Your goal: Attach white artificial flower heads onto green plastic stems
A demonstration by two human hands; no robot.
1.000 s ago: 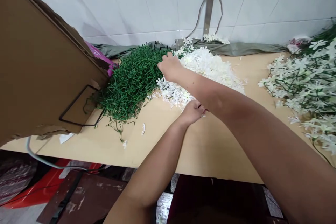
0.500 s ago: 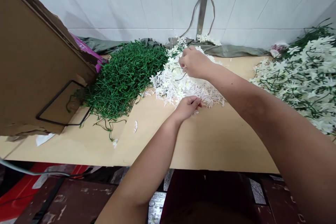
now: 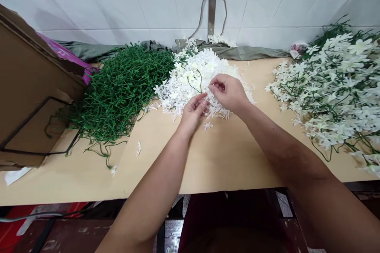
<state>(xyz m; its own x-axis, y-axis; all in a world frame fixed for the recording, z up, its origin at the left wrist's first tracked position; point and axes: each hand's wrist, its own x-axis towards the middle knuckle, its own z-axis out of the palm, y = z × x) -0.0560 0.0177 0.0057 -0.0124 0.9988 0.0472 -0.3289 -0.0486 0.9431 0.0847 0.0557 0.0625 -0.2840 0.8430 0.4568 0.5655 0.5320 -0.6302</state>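
My left hand point(image 3: 194, 111) is closed in a pinch at the front of a heap of white artificial petals point(image 3: 175, 101). A thin forked green flower stem point(image 3: 195, 88) runs down to its fingertips. Just to the right and slightly higher, my right hand point(image 3: 230, 91) is also pinched, its fingertips close to the left ones. What lies in the right fingers is too small to make out. A loose white petal piece point(image 3: 208, 125) lies on the board below the hands.
Left of the petals is a heap of green plastic stems point(image 3: 124, 87). A cardboard box point(image 3: 29, 87) with a black wire frame point(image 3: 26, 152) stands at far left. Finished-looking white flowers on stems point(image 3: 332, 87) are piled at right. A tiled wall point(image 3: 148, 0) with a metal bracket point(image 3: 211, 8) closes the back.
My right hand has come down and nearer from the top of the petal heap to beside my left hand. My left hand has moved up slightly. The view has shifted right.
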